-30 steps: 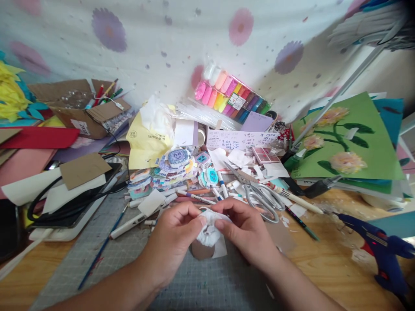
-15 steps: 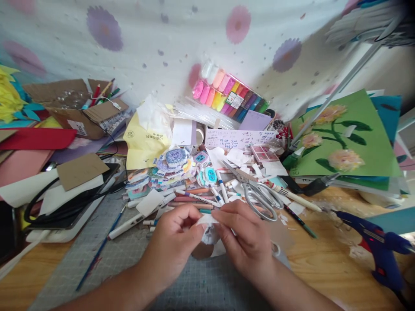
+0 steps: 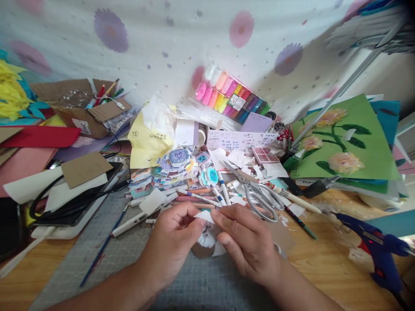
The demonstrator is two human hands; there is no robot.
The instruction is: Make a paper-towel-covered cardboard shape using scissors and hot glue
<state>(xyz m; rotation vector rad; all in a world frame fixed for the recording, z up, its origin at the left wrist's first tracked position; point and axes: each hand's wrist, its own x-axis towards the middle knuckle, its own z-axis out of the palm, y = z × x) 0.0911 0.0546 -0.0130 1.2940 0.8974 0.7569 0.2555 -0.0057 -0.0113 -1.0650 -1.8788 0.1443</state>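
Between my hands is a small piece of white paper (image 3: 205, 216). My left hand (image 3: 177, 239) pinches its left side between thumb and fingers. The fingertips of my right hand (image 3: 248, 242) touch the paper's right edge, while that thumb is held a little apart below. Just under the paper sits a crumpled white piece (image 3: 208, 236), and a round brown piece (image 3: 203, 250) shows beneath it, over the grey cutting mat (image 3: 129, 268). Whether the crumpled piece is joined to the paper is hidden by my fingers.
Silver scissors (image 3: 259, 196) lie beyond my right hand among markers and paper scraps. A pile of crocheted-looking flower pieces (image 3: 177, 166) is behind my hands. At the right rests a blue glue gun (image 3: 372, 237); a thin blue brush (image 3: 103, 246) lies at the left.
My right thumb has moved away from the paper, down and apart from its fingers. More of the white crumpled piece and the brown round piece shows. The view has shifted slightly.
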